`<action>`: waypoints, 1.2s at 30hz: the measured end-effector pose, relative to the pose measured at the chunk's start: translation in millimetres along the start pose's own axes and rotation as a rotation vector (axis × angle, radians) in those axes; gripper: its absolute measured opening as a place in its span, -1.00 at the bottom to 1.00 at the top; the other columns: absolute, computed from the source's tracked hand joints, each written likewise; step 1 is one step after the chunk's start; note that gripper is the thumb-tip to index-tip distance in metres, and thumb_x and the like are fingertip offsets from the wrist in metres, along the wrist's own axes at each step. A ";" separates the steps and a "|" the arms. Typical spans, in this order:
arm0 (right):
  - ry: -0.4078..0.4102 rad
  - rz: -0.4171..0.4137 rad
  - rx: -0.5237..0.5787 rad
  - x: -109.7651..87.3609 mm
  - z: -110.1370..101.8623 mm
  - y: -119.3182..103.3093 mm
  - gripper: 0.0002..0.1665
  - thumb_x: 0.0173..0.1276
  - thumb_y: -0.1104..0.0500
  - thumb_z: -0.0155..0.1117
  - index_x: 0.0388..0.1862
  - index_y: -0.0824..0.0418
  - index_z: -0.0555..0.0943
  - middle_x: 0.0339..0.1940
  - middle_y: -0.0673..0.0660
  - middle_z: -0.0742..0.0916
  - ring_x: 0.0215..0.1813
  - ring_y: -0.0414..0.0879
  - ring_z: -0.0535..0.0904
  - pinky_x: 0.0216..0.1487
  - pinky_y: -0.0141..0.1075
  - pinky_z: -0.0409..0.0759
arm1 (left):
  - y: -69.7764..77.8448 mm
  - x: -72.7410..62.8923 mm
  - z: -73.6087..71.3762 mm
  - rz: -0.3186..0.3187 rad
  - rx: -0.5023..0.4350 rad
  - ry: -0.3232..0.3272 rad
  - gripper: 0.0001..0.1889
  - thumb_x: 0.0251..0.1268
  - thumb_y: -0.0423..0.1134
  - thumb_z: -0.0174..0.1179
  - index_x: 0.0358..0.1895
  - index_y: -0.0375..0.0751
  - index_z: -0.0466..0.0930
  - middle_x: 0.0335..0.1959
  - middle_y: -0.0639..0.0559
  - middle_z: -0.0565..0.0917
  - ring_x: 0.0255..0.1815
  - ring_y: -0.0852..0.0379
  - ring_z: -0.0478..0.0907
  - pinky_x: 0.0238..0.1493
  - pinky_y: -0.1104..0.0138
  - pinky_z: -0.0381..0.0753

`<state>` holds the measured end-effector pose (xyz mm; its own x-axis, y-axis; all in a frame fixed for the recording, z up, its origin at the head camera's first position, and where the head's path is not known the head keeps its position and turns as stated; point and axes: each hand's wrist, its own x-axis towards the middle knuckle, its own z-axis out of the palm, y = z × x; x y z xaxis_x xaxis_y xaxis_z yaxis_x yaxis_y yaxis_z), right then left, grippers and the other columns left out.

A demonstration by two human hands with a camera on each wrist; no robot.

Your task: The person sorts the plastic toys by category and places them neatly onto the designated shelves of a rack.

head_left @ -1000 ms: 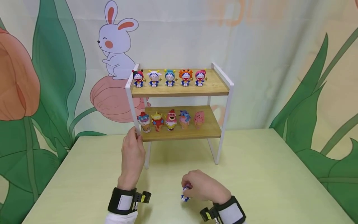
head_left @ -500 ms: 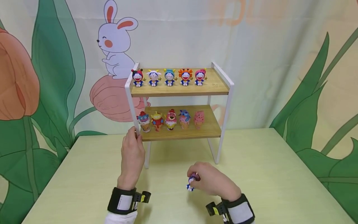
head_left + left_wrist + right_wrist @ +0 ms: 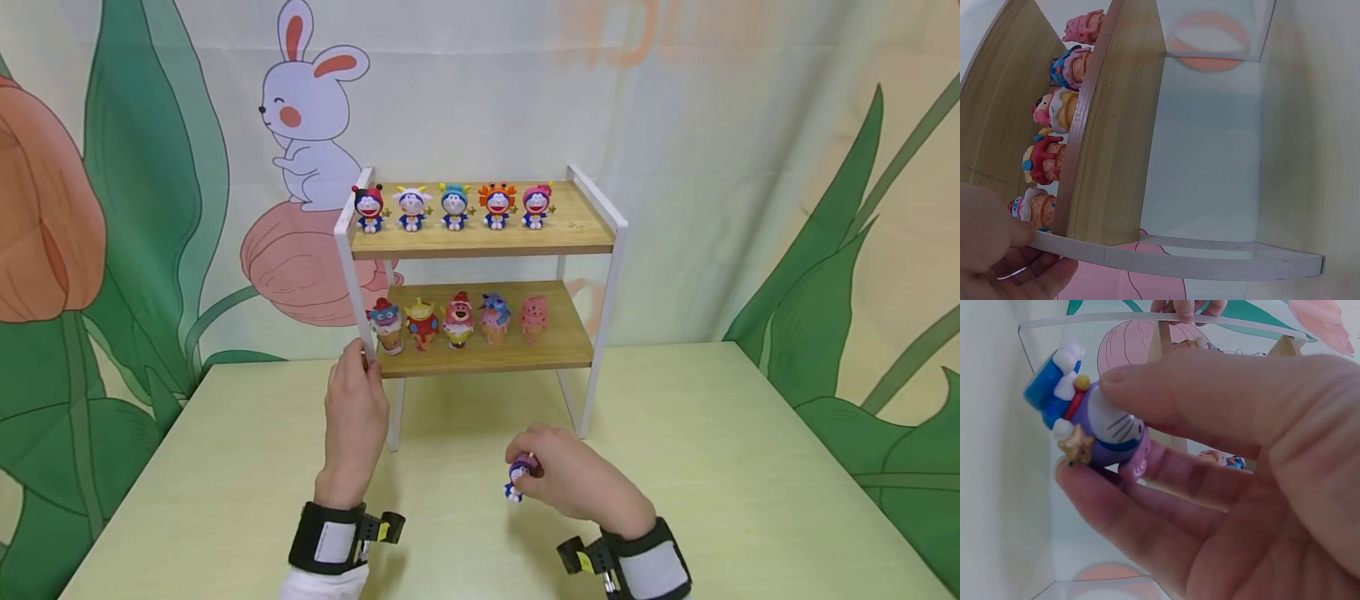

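Note:
My right hand (image 3: 573,479) pinches a small blue-and-white cat figurine (image 3: 513,490) between thumb and fingers, above the table in front of the shelf. In the right wrist view the figurine (image 3: 1107,422) lies tilted, showing a whiskered face, a purple-and-pink hood, a gold star and a yellow bell. My left hand (image 3: 356,425) grips the white left frame (image 3: 351,283) of a two-tier wooden shelf (image 3: 480,242) at lower-board height. In the left wrist view, the left thumb and fingers wrap around that frame (image 3: 1210,265) close to an ice-cream-cone figurine (image 3: 1041,209).
Several similar cat figurines in different hoods, one with an orange crab hood (image 3: 498,207), line the upper board. Along the lower board (image 3: 566,342) stand several ice-cream-cone figurines, the rightmost a pink one (image 3: 534,319). A printed curtain (image 3: 697,208) hangs behind the table (image 3: 712,467).
My right hand has lifted the figurine from near the table's front and carried it a little forward and right. The left hand has stayed on the shelf frame.

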<state>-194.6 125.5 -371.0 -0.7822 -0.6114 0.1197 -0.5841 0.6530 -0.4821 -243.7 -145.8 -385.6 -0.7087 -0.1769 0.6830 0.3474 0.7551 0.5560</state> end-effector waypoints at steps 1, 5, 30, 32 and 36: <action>0.003 -0.001 0.006 -0.4 -0.9 -0.2 -0.83 0.29 0.26 0.35 -0.13 0.20 0.65 -0.21 -0.01 0.63 -0.19 -0.14 0.53 -0.18 -0.30 0.57 | 0.0 -0.2 0.0 -0.001 0.001 -0.001 -0.69 0.43 -0.49 0.04 0.17 -0.52 0.33 -0.15 -0.36 0.54 -0.17 -0.19 0.52 -0.22 0.02 0.64; 0.028 -0.003 0.027 -2.5 -6.6 0.2 -0.83 0.30 0.29 0.34 -0.13 0.22 0.64 -0.21 0.01 0.64 -0.21 -0.14 0.54 -0.19 -0.29 0.58 | 0.9 0.0 -0.3 -0.003 -0.001 0.000 -0.69 0.43 -0.49 0.04 0.16 -0.52 0.34 -0.15 -0.36 0.54 -0.17 -0.18 0.51 -0.22 0.02 0.63; 0.210 0.154 0.122 -17.6 -50.5 25.5 -0.69 0.26 0.32 0.39 -0.01 0.28 0.61 -0.20 0.05 0.66 -0.19 -0.11 0.61 -0.10 -0.18 0.66 | 1.2 -2.0 -1.8 -0.037 0.003 -0.016 -0.66 0.45 -0.47 0.03 0.21 -0.50 0.31 -0.11 -0.36 0.53 -0.14 -0.16 0.51 -0.18 0.03 0.65; 0.225 0.143 0.128 -18.1 -54.0 25.0 -0.70 0.28 0.31 0.38 -0.01 0.27 0.61 -0.20 0.05 0.65 -0.19 -0.10 0.61 -0.10 -0.18 0.66 | 1.2 -1.9 -1.8 -0.037 0.001 -0.016 -0.66 0.45 -0.47 0.03 0.21 -0.50 0.31 -0.11 -0.36 0.53 -0.14 -0.16 0.51 -0.17 0.03 0.65; 0.251 0.113 0.129 -17.7 -58.7 23.5 -0.70 0.28 0.32 0.37 -0.01 0.27 0.61 -0.20 0.06 0.65 -0.20 -0.12 0.62 -0.10 -0.18 0.66 | 1.7 -1.3 -0.9 -0.034 -0.001 -0.018 -0.67 0.46 -0.47 0.02 0.20 -0.50 0.31 -0.11 -0.36 0.53 -0.15 -0.16 0.51 -0.19 0.04 0.65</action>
<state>-207.3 177.9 -333.5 -0.8790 -0.3985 0.2619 -0.4708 0.6381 -0.6092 -241.6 -144.9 -385.1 -0.7309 -0.1914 0.6551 0.3234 0.7481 0.5794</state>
